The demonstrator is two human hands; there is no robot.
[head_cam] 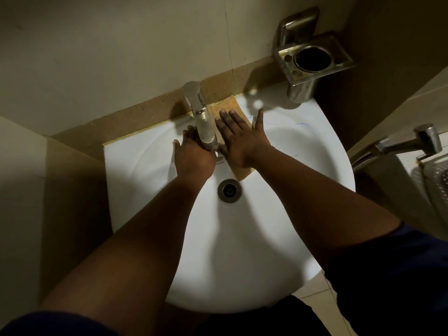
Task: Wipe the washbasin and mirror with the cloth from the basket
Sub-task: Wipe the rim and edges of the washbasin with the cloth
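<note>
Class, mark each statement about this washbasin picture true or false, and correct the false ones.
1. The right hand presses flat on the yellow cloth. True.
2. The cloth lies over the drain. False: the drain is uncovered, just below the cloth.
3. The left hand is beside the tap. True.
4. The metal tumbler holder stands inside the washbasin. False: it is mounted on the wall above the rim.

The single head-worn camera looks steeply down from above the washbasin point(303, 214), close over it and facing the tiled wall point(121, 57) behind. Its wide angle bends the edges, taking in both forearms reaching forward from the bottom corners.
</note>
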